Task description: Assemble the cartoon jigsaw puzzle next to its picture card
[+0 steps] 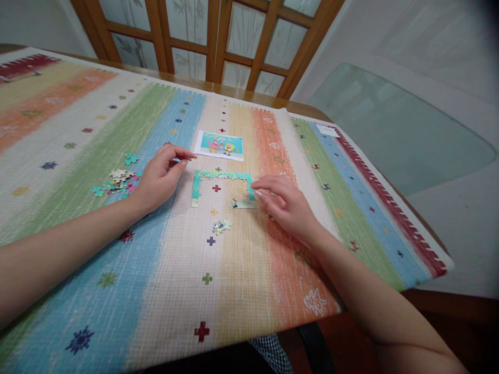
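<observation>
A partly joined jigsaw puzzle border (222, 175) lies on the tablecloth, with a top row, two sides and a short piece of bottom edge at the right. My right hand (286, 203) is at its right side, fingertips touching the edge pieces, the fingers loosely bent and apart. To the left of the border hovers my left hand (162, 174), thumb and forefinger apart with nothing visible between them. Beyond the border is a picture card (221, 145) with cartoon figures. A heap of loose puzzle pieces (119, 182) lies beside my left wrist. A smaller cluster of pieces (221, 227) sits just below the border.
The striped tablecloth (187, 291) covers a wooden table. A small white label (327, 130) lies toward its far right corner. Behind the table stand wooden doors with glass panes (191, 23). At the right is a glass-like panel (397, 124) near the wall.
</observation>
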`<state>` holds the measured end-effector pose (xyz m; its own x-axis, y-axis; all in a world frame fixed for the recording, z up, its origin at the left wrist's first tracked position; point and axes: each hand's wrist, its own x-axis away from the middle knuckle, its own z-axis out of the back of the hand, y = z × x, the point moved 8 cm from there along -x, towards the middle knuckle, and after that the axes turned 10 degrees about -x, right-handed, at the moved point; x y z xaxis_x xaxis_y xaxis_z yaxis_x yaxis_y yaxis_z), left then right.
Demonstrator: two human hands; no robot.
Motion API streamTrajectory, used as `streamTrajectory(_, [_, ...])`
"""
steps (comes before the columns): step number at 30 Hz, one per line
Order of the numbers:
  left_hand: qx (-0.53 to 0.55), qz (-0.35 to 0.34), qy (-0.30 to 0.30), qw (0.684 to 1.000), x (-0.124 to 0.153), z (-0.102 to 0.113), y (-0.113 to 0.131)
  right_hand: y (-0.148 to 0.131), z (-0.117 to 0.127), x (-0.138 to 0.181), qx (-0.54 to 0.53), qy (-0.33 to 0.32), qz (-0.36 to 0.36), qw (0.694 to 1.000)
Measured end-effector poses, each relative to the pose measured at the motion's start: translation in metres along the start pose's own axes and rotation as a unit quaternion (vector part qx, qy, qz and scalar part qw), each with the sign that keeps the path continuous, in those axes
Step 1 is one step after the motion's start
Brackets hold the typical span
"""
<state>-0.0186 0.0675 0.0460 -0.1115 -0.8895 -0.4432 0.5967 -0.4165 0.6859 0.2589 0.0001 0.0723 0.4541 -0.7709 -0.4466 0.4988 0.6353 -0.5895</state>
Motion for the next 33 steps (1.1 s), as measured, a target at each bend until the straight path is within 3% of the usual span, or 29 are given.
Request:
streamTrajectory(3, [0.004,-0.004,0.001,1.0,0.0,0.0,0.001,0.007,0.023,0.001,0.024,-0.003,-0.034,0.999])
streamTrajectory(8, [0.001,-0.003,0.004,1.0,0.0,0.0,-0.001,0.02,0.02,0.016,0.007,-0.204,-0.105,0.973])
streamTrajectory(11, [-0.003,0.004,0.007,1.0,0.0,-0.001,-0.003,0.021,0.016,0.023,0.02,-0.251,-0.09,0.964])
streamTrajectory(28, [0.0,0.0,0.003,1.0,0.0,0.0,-0.002,0.015,0.006,0.021,0.006,-0.249,-0.074,0.966])
streamTrajectory(33, [-0.003,-0.003,0.0,1.0,0.0,0.0,-0.003,-0.006,0.005,0.015,0.003,-0.178,-0.028,0.984])
